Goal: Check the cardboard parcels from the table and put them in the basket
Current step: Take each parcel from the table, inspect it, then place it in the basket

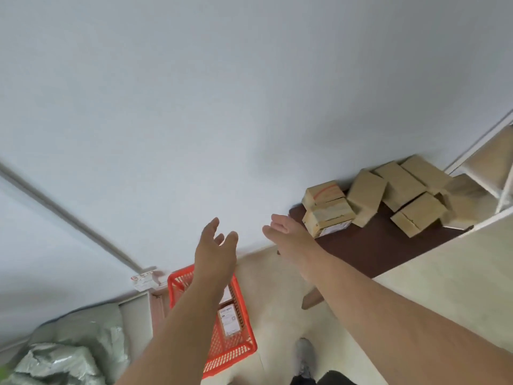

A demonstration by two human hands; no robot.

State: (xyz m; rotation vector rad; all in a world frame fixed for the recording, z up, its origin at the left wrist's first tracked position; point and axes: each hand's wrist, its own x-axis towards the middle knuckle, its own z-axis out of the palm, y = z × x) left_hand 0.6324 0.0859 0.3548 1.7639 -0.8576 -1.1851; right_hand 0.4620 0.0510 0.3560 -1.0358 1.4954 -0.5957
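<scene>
Several brown cardboard parcels (399, 190) lie heaped on a dark brown table (369, 251) at the right, against the wall. The nearest parcel (329, 219) carries a white label and sits at the table's left end. My right hand (286, 234) is held out, fingers straight, just left of that parcel and holding nothing. My left hand (215, 251) is raised above a red plastic basket (236, 348) on the floor, fingers spread and empty. Inside the basket lies a labelled parcel (229, 319), partly hidden by my left forearm.
Grey plastic mail bags (69, 354) are piled at the lower left by the wall. A white shelf unit (494, 168) stands at the right behind the table. Pale floor tiles lie between basket and table, with my shoe (305, 357) on them.
</scene>
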